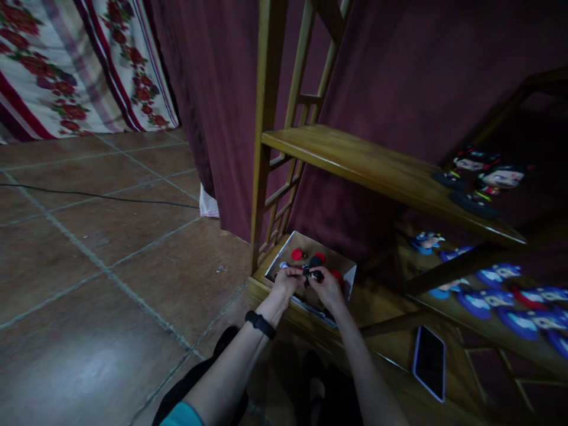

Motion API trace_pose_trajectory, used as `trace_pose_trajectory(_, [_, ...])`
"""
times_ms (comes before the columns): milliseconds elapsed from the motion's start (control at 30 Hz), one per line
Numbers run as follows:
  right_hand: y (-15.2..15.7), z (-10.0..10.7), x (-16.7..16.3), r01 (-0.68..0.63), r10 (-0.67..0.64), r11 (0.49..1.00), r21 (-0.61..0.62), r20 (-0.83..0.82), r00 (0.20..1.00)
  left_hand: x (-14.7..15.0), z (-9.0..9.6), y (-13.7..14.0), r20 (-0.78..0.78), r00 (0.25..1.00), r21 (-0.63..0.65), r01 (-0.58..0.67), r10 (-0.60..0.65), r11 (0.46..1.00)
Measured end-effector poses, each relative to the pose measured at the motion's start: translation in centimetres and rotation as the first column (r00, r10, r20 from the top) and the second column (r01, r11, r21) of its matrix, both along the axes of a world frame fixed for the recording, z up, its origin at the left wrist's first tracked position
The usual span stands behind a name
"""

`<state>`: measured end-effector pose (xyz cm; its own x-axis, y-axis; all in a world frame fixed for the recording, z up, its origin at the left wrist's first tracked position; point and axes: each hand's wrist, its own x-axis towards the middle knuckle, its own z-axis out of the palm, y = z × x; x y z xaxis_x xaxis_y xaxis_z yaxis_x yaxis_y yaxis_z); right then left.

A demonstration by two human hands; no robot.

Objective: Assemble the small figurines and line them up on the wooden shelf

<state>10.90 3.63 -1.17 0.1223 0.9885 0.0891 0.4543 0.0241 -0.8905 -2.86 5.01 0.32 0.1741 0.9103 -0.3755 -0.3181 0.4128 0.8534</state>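
Above an open cardboard box [348, 278] on the bottom shelf, my two hands meet around a small black figurine [314, 274]. My left hand [286, 283], with a black band on its wrist, pinches the figurine's left side. On the other side, the fingers of my right hand [327, 288] are closed on its dark head end. Inside the box lie a red round piece [297, 254] and other small red, black and white pieces, partly covered by my hands. The figurine's finer detail is too dark to make out.
A wooden shelf unit [355, 157] rises close in front, its upper board jutting out to the right with two figurines [499, 180] on it. Several blue-based figurines [488, 299] stand lower right. A phone [429, 362] lies on the bottom shelf. A cable [97, 197] crosses the tiled floor.
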Motion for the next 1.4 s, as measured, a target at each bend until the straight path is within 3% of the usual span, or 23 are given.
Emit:
trace_pose_trajectory(167, [0.0,-0.3,-0.3,0.001,-0.001,1.0,-0.017,-0.012,1.0,0.2,-0.2,0.0,-0.073,0.997,-0.103,-0.029,0.021,0.994])
trace_pose_trajectory(400, [0.2,0.2,-0.5,0.007,-0.053,0.995,-0.102,-0.458,0.887,0.2,0.5,0.3,-0.005,0.998,-0.172,-0.062,0.063,0.983])
trace_pose_trajectory(533, [-0.1,1.0,-0.5,0.111,-0.14,0.99,-0.089,-0.447,0.884,0.3,0.4,0.4,0.104,0.994,-0.182,-0.022,0.042,0.983])
trace_pose_trajectory(667, [-0.2,1.4,-0.6,0.087,-0.135,0.988,-0.124,-0.468,0.874,0.3,0.3,0.7,0.191,0.981,-0.191,0.019,0.018,0.981])
trace_pose_trajectory(967, [-0.4,1.2,-1.0,0.087,-0.138,0.989,-0.119,-0.541,0.83,0.2,0.2,0.2,0.143,0.99,-0.104,0.0,0.015,0.995])
trace_pose_trajectory(1200, [-3.9,1.9,-2.3,0.07,-0.127,0.991,-0.115,-0.635,0.762,-0.7,0.3,-2.4,0.115,0.993,-0.146,-0.009,0.026,0.989])
trace_pose_trajectory(1400, [-9.8,2.6,-2.6,0.032,-0.141,0.986,-0.162,-0.726,0.673,-1.9,0.8,-7.4,0.176,0.98,-0.193,0.129,-0.095,0.973])
